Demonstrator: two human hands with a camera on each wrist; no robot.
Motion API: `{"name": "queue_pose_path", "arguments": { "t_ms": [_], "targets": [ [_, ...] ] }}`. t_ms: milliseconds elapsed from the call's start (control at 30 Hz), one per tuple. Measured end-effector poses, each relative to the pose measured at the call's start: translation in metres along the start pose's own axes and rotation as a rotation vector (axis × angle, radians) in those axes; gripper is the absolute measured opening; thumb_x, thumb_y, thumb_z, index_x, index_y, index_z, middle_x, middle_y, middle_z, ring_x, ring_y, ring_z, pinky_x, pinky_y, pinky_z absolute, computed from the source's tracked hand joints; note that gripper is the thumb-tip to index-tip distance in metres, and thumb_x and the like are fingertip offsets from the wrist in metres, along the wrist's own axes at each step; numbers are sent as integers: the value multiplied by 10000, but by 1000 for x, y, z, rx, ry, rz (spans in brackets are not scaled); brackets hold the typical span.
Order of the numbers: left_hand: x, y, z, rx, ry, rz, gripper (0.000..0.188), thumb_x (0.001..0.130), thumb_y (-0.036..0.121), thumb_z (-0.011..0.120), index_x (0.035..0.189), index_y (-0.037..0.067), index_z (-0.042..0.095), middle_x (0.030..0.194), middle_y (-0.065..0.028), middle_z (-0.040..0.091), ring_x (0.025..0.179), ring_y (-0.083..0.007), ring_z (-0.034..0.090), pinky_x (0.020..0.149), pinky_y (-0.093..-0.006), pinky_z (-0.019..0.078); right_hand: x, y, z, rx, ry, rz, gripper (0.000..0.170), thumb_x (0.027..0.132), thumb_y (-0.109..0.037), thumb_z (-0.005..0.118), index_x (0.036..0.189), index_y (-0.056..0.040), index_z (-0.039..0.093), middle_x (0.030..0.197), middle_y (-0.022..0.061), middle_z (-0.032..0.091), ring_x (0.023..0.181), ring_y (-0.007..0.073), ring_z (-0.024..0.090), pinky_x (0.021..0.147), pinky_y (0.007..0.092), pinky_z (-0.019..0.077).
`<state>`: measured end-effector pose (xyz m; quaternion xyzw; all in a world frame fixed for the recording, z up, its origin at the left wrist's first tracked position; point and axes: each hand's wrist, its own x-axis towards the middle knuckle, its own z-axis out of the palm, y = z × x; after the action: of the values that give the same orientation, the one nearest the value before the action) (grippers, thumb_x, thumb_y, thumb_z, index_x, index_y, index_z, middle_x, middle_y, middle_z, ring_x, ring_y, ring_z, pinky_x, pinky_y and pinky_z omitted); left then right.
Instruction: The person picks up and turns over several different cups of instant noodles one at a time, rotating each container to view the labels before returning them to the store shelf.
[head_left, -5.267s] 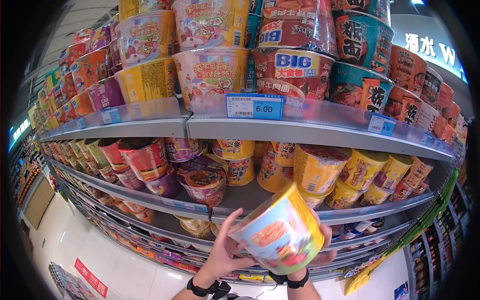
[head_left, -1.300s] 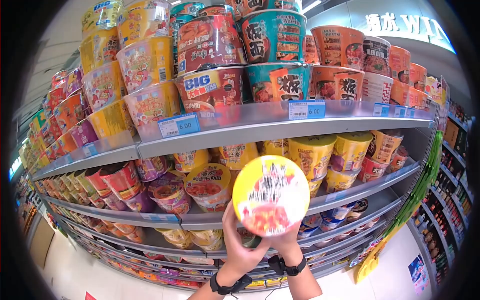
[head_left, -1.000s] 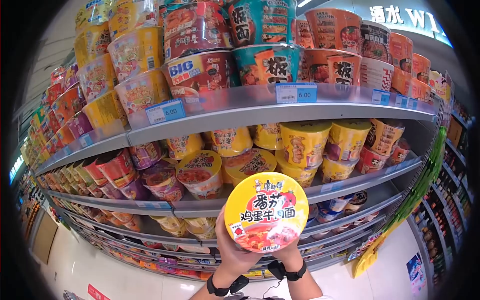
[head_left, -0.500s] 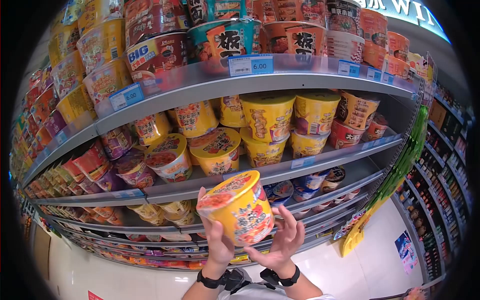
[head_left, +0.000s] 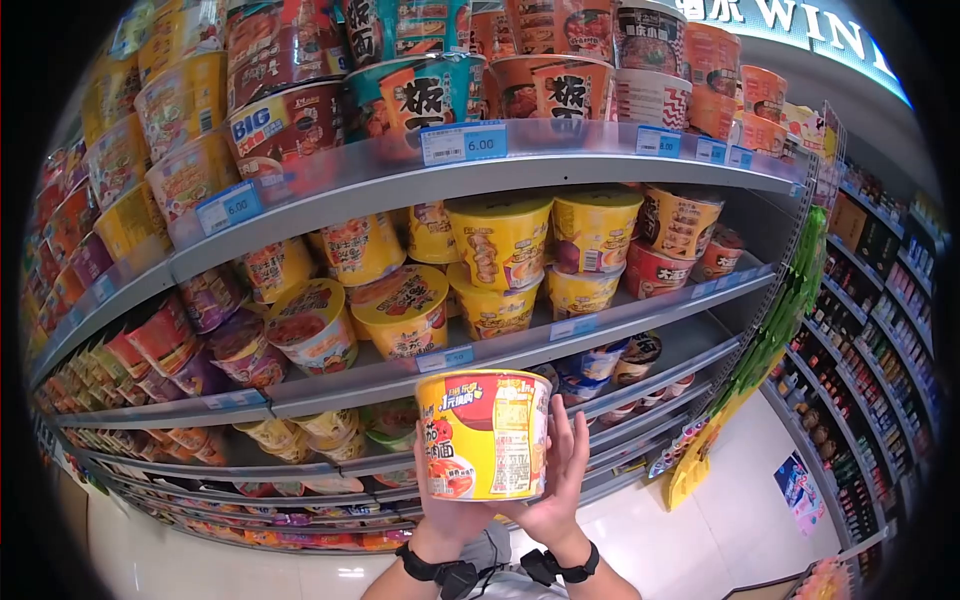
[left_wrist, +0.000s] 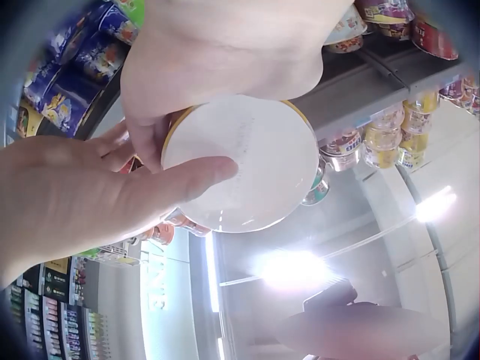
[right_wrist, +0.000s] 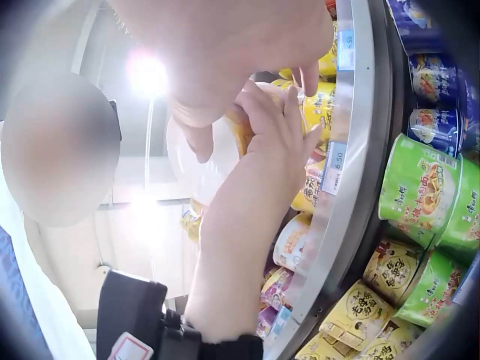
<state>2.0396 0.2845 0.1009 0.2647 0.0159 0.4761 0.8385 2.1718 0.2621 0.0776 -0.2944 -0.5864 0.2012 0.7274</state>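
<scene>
In the head view, a yellow instant noodle cup (head_left: 485, 435) is held upright in front of the shelves, its printed side panel facing me. My left hand (head_left: 440, 522) grips its left side from below, the fingers mostly hidden behind it. My right hand (head_left: 556, 495) holds the right side, fingers raised along the wall and thumb under the base. The left wrist view shows the cup's white base (left_wrist: 270, 169) with the right thumb (left_wrist: 206, 174) pressed on it. In the right wrist view, the left hand (right_wrist: 262, 142) curls round the cup's side.
Behind the cup, a middle shelf (head_left: 640, 318) carries stacked yellow noodle cups (head_left: 500, 240). Above it, a shelf has blue price tags (head_left: 465, 143) and more cups. Green leafy strips (head_left: 780, 310) and a yellow shovel-shaped object (head_left: 690, 480) are at the right end.
The cup has turned from lid facing me, through a tilted side view, to upright with another side panel showing. The right fingers have come in against its wall. The view has swung right.
</scene>
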Motion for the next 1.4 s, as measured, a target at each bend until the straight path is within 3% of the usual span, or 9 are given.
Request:
{"name": "queue_pose_path", "arguments": {
  "t_ms": [233, 300, 467, 633, 800, 1000, 1133, 1233, 1400],
  "targets": [
    [-11, -3, 10, 338, 379, 168, 714, 1075, 619, 298, 1499, 59, 430, 1441, -117, 585, 1282, -248, 606, 1093, -399, 481, -6, -4, -10, -99, -36, 34, 1223, 660, -235, 977, 1591, -26, 213, 1582, 333, 341, 1435, 430, 438, 1137, 466, 414],
    [-16, -5, 2, 444, 346, 220, 686, 1084, 592, 297, 1516, 71, 407, 1471, -109, 556, 1311, -246, 581, 1114, -406, 458, 3, -1, -7, -162, 45, -237, 1082, 676, -237, 969, 1539, -82, 335, 1566, 347, 352, 1431, 470, 433, 1136, 482, 421],
    [-22, -7, -3, 460, 205, 301, 644, 1099, 545, 295, 1537, 79, 371, 1486, -78, 535, 1356, -220, 529, 1143, -393, 412, -3, 2, -6, -210, 47, -307, 950, 684, -217, 962, 1469, -137, 434, 1559, 363, 341, 1423, 498, 431, 1123, 516, 438],
    [-21, -3, 11, 604, 240, 466, 1122, 838, 462, 799, 1613, 51, 99, 1546, -142, 367, 1408, -262, 441, 1169, -407, 377, 12, 1, -5, -352, -50, -463, 788, 741, -68, 885, 1425, -148, 502, 1543, 347, 365, 1438, 526, 391, 1136, 557, 418],
    [-13, 2, 25, 619, 200, 513, 1092, 852, 477, 780, 1610, 50, 119, 1547, -141, 373, 1415, -264, 439, 1173, -419, 378, 15, 2, 1, -358, 38, -505, 911, 744, -164, 923, 1449, -91, 351, 1560, 293, 344, 1465, 484, 368, 1171, 539, 404],
    [-18, -6, 6, 422, 189, 394, 856, 968, 629, 540, 1574, 74, 300, 1523, -119, 479, 1372, -266, 510, 1151, -454, 420, 3, 4, 3, -123, -64, -13, 994, 824, -81, 847, 1569, 30, 198, 1533, 228, 436, 1348, 288, 532, 1118, 401, 442],
    [-5, -11, -1, 501, 345, 465, 750, 1043, 618, 376, 1561, 77, 335, 1524, -106, 489, 1358, -246, 525, 1150, -428, 413, 10, 4, -2, -64, 51, -106, 923, 774, -88, 886, 1519, 18, 351, 1470, 251, 517, 1339, 333, 563, 1067, 420, 498],
    [-3, -14, -3, 502, 315, 436, 762, 1039, 640, 354, 1555, 78, 361, 1508, -103, 509, 1364, -245, 518, 1148, -420, 408, 20, -5, -10, -187, 86, -370, 690, 765, 59, 772, 1388, -115, 531, 1437, 243, 496, 1351, 510, 503, 1084, 547, 492],
    [-3, -12, -8, 528, 188, 357, 890, 972, 755, 383, 1573, 100, 352, 1537, -90, 490, 1367, -254, 514, 1147, -431, 399, 27, 6, -28, -312, -57, -594, 527, 743, 113, 720, 1214, -117, 668, 1449, 222, 510, 1347, 575, 472, 1094, 604, 467]
  ]
}}
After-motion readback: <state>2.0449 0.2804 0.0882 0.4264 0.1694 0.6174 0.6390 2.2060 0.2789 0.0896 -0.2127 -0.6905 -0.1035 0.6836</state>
